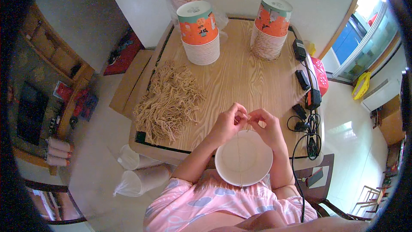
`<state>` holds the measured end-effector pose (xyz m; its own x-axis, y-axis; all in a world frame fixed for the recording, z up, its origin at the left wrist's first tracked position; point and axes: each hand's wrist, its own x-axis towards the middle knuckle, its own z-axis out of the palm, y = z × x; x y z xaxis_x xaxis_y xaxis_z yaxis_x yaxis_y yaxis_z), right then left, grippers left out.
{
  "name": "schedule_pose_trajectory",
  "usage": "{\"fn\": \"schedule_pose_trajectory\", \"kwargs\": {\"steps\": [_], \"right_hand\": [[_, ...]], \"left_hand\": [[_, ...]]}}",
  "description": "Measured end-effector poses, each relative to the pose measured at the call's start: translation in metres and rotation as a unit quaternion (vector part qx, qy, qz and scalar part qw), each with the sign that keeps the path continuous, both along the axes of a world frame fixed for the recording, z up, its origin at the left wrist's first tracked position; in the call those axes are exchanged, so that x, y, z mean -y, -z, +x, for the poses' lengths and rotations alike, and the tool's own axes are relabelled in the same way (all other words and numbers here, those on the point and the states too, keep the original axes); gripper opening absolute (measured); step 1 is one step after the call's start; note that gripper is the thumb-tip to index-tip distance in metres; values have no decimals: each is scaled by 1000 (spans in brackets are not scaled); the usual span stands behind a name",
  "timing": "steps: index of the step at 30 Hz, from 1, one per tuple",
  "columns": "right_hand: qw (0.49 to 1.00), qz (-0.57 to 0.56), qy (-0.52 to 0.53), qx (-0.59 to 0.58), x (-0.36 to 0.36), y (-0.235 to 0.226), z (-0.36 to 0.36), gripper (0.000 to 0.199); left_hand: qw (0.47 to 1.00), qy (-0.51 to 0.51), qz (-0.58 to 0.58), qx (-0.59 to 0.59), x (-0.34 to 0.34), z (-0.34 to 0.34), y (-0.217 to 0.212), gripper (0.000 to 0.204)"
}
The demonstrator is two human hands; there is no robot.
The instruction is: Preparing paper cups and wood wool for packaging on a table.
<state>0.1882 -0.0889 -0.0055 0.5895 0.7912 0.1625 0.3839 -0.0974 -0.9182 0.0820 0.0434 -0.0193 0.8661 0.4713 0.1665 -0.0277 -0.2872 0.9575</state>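
Observation:
A white paper tub (260,171) rests at my lap, its open mouth facing up. A thin beige string (239,160) crosses the mouth from the near rim toward the far one. Just beyond the far rim, my left hand (228,123) and my right hand (267,125) meet with thumbs and fingers pinched together around the string's end. The fingertips hide the exact bit they grip. Left of my hands, a tangled heap of cut beige strings (169,101) covers part of the wooden table (234,77).
Two stacks of orange and green printed paper tubs, one far left (200,32) and one far right (272,25), stand on the table. Black adapters (313,99) and coiled cables (314,139) line its right edge. Bagged tub stacks (143,181) lie on the floor beside a cardboard box (131,83).

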Motion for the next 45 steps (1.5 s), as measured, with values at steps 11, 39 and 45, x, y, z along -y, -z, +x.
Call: {"fn": "schedule_pose_trajectory", "kwargs": {"steps": [11,39,45], "right_hand": [[998,-2,-7,60,1,-6,-1,14],[999,8,23,44,3,-3,-2,13],[999,19,27,8,3,-1,-2,20]], "left_hand": [[999,37,30,-10,2,-4,-10,20],[997,10,-2,-74,1,-3,-9,13],[997,22,-15,-74,-1,-3,-6,13]]}}
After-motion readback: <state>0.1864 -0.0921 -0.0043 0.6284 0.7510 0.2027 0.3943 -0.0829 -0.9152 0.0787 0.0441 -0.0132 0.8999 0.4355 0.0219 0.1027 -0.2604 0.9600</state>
